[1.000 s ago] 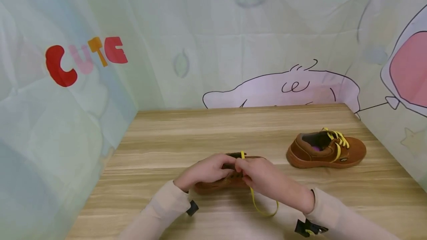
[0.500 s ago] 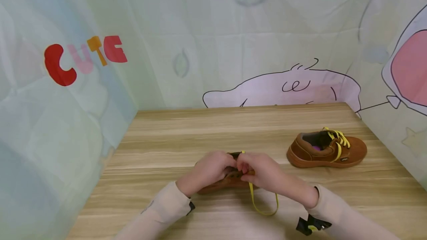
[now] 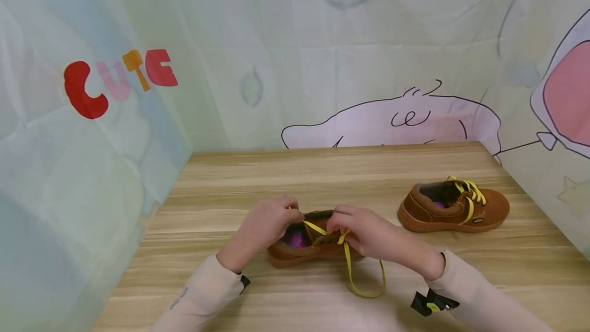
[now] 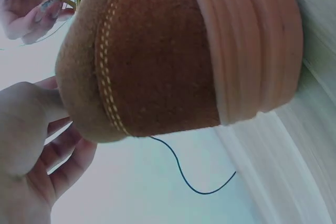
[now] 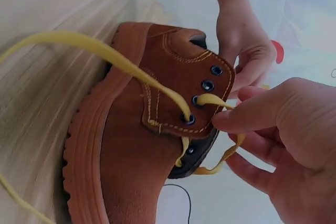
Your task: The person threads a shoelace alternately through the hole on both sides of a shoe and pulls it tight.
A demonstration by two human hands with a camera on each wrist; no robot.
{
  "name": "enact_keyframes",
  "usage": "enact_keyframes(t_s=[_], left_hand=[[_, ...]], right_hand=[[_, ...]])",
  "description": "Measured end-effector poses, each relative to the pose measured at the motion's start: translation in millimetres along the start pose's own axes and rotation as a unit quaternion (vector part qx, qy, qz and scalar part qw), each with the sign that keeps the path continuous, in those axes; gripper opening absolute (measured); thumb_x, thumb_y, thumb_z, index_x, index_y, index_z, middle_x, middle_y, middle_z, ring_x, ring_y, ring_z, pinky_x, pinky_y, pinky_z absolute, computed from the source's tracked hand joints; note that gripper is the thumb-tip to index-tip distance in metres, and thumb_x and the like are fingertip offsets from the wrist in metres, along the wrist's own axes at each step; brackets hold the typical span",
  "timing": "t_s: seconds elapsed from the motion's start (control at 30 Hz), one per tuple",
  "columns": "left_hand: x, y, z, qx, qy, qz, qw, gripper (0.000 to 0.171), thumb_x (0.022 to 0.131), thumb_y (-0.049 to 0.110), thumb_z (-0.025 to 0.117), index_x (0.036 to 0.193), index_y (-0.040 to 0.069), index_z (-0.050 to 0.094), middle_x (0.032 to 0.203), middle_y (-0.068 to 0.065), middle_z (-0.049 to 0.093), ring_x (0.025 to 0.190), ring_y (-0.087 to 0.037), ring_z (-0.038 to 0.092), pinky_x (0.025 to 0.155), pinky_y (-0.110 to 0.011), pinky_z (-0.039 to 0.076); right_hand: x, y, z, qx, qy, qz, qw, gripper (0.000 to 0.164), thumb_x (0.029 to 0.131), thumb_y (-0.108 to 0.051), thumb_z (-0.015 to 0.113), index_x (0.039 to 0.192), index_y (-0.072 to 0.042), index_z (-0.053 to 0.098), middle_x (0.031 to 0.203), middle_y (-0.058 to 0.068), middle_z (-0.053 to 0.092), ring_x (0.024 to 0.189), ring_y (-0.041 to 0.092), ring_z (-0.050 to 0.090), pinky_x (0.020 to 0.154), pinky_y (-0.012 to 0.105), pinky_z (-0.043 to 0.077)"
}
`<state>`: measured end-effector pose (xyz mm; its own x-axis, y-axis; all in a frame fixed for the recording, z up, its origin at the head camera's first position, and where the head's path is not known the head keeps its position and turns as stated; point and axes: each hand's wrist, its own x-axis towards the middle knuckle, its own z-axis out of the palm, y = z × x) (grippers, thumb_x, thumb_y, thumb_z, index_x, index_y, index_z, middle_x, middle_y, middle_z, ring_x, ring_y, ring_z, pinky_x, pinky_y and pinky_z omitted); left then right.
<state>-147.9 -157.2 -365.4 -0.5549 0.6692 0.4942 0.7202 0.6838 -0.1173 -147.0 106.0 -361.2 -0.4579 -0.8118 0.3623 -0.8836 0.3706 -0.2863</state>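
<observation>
A brown shoe (image 3: 295, 259) with a purple patch inside lies toe to the right at the table's near middle. Its yellow shoelace (image 5: 121, 60) passes through the two eyelets nearest the toe on the near flap, and a slack loop drops to the table. Above the heel opening, my left hand (image 3: 264, 223) pinches one stretch of the lace, drawn across the opening. At the eyelet flap my right hand (image 3: 375, 237) pinches the lace where it leaves an eyelet, thumb against the flap edge. The heel (image 4: 157, 56) hides part of my left fingers in the left wrist view.
A second brown shoe (image 3: 488, 214), laced in yellow, stands at the right of the wooden table (image 3: 239, 178). Printed cloth walls (image 3: 221, 55) enclose the back and sides.
My left hand has moved left from the eyelets to the heel opening, drawing lace out with it. My right hand stays at the flap. The shoe's inside has come into view.
</observation>
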Motion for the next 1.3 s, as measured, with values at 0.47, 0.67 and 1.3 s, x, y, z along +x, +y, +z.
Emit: enact_keyframes(t_s=[0.47, 0.67, 1.3], left_hand=[[-10.8, -12.0, -7.2, -0.009, 0.028, -0.032, 0.9991, 0.008, 0.079, 0.014, 0.082, 0.08, 0.021, 0.079, 0.079, 0.007, 0.066, 0.071, -0.01, 0.059, 0.054, -0.02, 0.048], [-11.0, -11.9, -6.2, -0.008, 0.035, -0.033, 0.9988, 0.006, 0.079, 0.016, 0.083, 0.08, 0.021, 0.079, 0.077, 0.008, 0.065, 0.07, -0.008, 0.058, 0.055, -0.019, 0.048], [-12.6, -11.8, -7.4, -0.025, 0.049, -0.048, 0.9973, 0.005, 0.079, 0.015, 0.083, 0.081, 0.02, 0.08, 0.078, 0.009, 0.068, 0.071, -0.007, 0.061, 0.059, -0.02, 0.051]], right_hand=[[-17.2, 14.6, 3.6, -0.048, 0.053, 0.038, 0.997, 0.025, 0.082, -0.003, 0.076, 0.102, -0.018, 0.073, 0.081, -0.008, 0.064, 0.063, -0.003, 0.045, 0.056, 0.013, 0.04], [-17.6, 14.8, 9.9, 0.086, 0.025, 0.093, 0.992, 0.02, 0.088, -0.002, 0.067, 0.102, -0.014, 0.073, 0.093, -0.003, 0.073, 0.071, -0.003, 0.053, 0.063, 0.016, 0.049], [-19.8, 10.1, 25.9, 0.482, 0.094, 0.305, 0.816, 0.041, 0.092, 0.003, 0.061, 0.131, 0.005, 0.047, 0.105, 0.015, 0.075, 0.091, 0.008, 0.071, 0.081, 0.022, 0.056]])
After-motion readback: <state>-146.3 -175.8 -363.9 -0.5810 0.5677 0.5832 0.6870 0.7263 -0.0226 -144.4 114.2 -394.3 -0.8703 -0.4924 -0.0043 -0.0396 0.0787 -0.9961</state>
